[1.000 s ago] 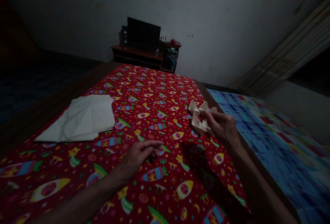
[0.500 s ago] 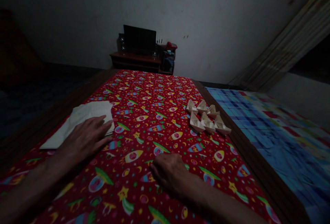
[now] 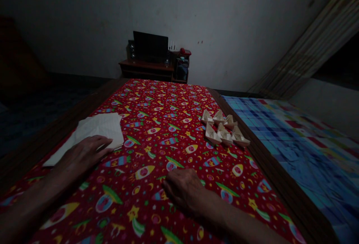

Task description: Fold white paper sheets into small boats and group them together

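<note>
My left hand point(image 3: 85, 153) lies over the near part of a stack of white paper sheets point(image 3: 108, 122) on the left. Its fingers are loosely stretched and apart, and I see nothing gripped in them. Closed into a fist, my right hand point(image 3: 183, 188) rests on the red patterned cloth point(image 3: 157, 150) near the middle. No object shows in that fist, though its underside is hidden. Several folded paper boats point(image 3: 224, 135) stand in two rows on the cloth, beyond and to the right of my right hand.
Dark wooden edges point(image 3: 269, 169) flank the red cloth. To the right spreads a blue checked sheet point(image 3: 283, 146). At the far wall, a low cabinet point(image 3: 147, 65) carries a black screen point(image 3: 150, 46), speakers and a red telephone point(image 3: 185, 51). A curtain point(image 3: 305, 45) hangs at right.
My left hand has slid back toward me over the paper, baring more of the top sheet. My right hand and the boats stay in place. The view has tilted slightly.
</note>
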`<action>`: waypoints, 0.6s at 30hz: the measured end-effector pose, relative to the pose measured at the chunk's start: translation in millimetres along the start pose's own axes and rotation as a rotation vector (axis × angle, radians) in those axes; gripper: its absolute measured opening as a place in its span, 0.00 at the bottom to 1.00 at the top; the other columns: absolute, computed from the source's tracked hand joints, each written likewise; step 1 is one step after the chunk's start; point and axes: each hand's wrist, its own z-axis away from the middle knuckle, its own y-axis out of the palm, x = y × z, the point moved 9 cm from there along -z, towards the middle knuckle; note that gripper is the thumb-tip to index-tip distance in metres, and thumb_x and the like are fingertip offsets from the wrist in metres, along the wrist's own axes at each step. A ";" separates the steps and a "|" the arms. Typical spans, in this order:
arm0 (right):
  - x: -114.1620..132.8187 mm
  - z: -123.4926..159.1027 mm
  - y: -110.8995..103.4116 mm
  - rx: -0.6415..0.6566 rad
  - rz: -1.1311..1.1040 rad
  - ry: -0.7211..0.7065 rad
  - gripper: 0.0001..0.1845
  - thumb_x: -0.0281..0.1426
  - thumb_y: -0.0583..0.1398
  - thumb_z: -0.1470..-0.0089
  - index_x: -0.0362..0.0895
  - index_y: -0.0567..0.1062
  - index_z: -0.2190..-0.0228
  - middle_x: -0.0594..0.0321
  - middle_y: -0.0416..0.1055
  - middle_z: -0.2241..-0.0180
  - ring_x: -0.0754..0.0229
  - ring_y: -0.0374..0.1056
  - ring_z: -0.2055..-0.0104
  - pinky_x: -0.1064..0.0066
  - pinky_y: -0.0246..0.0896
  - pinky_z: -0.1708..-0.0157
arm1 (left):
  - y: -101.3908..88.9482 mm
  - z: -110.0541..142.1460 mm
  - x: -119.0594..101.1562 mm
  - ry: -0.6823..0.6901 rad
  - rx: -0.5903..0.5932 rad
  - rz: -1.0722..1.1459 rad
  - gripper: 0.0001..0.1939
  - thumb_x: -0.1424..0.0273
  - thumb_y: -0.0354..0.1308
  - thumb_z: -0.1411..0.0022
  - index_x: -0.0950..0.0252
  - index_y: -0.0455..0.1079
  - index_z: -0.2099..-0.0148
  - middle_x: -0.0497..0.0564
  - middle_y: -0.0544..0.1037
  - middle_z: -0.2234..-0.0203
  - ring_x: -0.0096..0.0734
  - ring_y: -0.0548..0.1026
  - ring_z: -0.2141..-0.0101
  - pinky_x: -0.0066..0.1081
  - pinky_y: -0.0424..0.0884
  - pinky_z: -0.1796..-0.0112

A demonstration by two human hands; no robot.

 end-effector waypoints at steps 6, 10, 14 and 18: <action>-0.9 -0.5 0.1 0.010 0.000 0.004 0.10 0.32 0.50 0.40 0.44 0.64 0.73 0.66 0.65 0.75 0.67 0.52 0.77 0.72 0.41 0.75 | -9.0 -6.5 1.8 -0.071 0.055 0.138 0.28 0.45 0.47 0.45 0.63 0.73 0.61 0.50 0.78 0.62 0.36 0.75 0.62 0.28 0.68 0.59; -3.6 -0.2 4.0 0.034 -0.016 0.014 0.11 0.33 0.49 0.39 0.44 0.64 0.72 0.66 0.65 0.75 0.67 0.52 0.76 0.72 0.41 0.75 | -4.1 -9.0 8.7 -0.048 0.051 0.091 0.23 0.50 0.49 0.44 0.61 0.73 0.59 0.48 0.77 0.60 0.34 0.74 0.61 0.26 0.67 0.59; -5.7 0.9 8.8 0.029 -0.026 0.022 0.12 0.33 0.49 0.39 0.44 0.64 0.73 0.67 0.64 0.76 0.67 0.51 0.77 0.71 0.41 0.75 | 2.1 -10.6 9.9 0.010 0.017 0.070 0.26 0.50 0.48 0.43 0.65 0.74 0.57 0.53 0.75 0.60 0.36 0.74 0.61 0.28 0.67 0.59; -6.6 0.5 10.7 0.016 -0.051 0.019 0.12 0.32 0.48 0.39 0.44 0.64 0.73 0.66 0.64 0.76 0.67 0.54 0.77 0.71 0.42 0.75 | 5.5 -13.9 -2.5 0.104 -0.056 0.051 0.27 0.48 0.48 0.43 0.64 0.74 0.57 0.57 0.73 0.58 0.41 0.71 0.56 0.34 0.65 0.54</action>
